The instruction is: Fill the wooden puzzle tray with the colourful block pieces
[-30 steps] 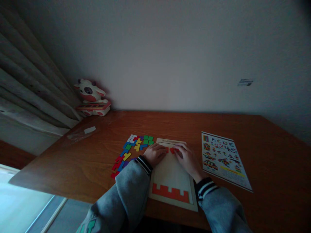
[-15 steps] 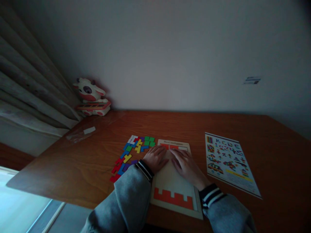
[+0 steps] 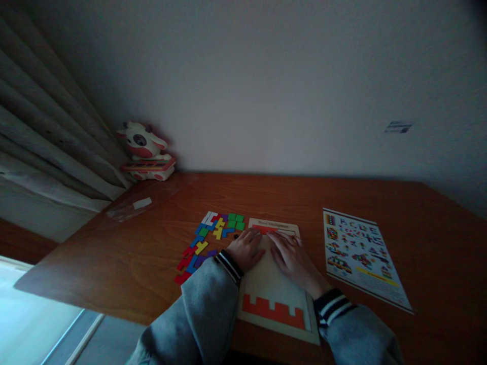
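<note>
On the puzzle board point(image 3: 271, 286), the left hand point(image 3: 247, 249) and right hand point(image 3: 293, 259) lie flat side by side, each grip apparently spread and pinching nothing, while the red pieces point(image 3: 265, 229) lie crosswise at the board's far edge, just beyond both sets of fingertips.

A dim room: a brown wooden table point(image 3: 114, 258) against a plain white wall point(image 3: 266, 86), grey curtain point(image 3: 41, 137) at its left edge.

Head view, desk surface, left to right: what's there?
cow toy → loose coloured pieces → puzzle board, with both hands on it → printed sheet
</note>
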A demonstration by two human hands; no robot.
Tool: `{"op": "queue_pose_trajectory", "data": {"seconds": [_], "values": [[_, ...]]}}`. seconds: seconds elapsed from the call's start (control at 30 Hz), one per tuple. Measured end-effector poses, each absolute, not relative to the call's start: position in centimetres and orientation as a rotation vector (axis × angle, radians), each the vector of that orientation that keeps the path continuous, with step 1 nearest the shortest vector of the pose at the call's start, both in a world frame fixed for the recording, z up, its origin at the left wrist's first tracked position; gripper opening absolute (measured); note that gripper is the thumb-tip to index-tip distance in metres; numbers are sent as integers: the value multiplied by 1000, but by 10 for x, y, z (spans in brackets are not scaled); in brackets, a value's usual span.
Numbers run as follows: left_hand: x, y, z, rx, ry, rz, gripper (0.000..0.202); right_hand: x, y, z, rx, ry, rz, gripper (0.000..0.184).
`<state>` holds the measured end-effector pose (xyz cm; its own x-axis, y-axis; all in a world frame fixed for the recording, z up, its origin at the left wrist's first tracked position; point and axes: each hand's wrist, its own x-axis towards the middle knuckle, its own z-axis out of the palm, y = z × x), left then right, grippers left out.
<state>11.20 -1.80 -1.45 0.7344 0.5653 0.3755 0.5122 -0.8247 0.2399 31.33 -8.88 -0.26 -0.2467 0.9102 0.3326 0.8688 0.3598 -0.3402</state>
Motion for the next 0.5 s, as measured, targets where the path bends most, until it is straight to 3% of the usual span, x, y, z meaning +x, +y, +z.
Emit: {"op": "queue_pose_trajectory", "data": {"seconds": [0.33, 0.5], "values": [[100, -14, 1, 2737, 1102, 741, 38, 337, -90, -16, -1579, -2108, 28, 50], [85, -3, -10, 2655, 1426, 682, 52, 352, -96, -23, -1716, -2038, -65, 57]]}}
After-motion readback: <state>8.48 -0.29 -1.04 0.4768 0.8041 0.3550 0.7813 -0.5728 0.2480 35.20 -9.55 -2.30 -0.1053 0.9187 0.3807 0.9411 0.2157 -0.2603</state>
